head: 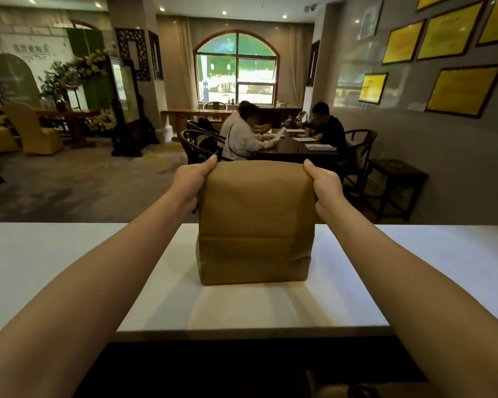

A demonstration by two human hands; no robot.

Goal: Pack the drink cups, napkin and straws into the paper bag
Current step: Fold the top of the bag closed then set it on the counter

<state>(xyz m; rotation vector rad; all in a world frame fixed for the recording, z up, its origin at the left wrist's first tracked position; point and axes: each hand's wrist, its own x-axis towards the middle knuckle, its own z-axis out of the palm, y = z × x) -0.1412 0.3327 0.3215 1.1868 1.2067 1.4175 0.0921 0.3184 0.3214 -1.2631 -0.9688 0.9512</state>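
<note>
A brown paper bag (pixel 255 222) stands upright on the white counter (pixel 55 262), its top folded over and closed. My left hand (pixel 191 182) grips the bag's top left corner, thumb on the near side. My right hand (pixel 324 185) grips the top right corner the same way. Both arms reach forward over the counter on either side of the bag. No cups, napkin or straws are visible; the bag's inside is hidden.
The counter's far edge runs just behind the bag. Beyond it lies an open room with dark wooden chairs (pixel 197 143), a long table (pixel 296 146) where two people sit, and a small dark side table (pixel 397 173) by the right wall.
</note>
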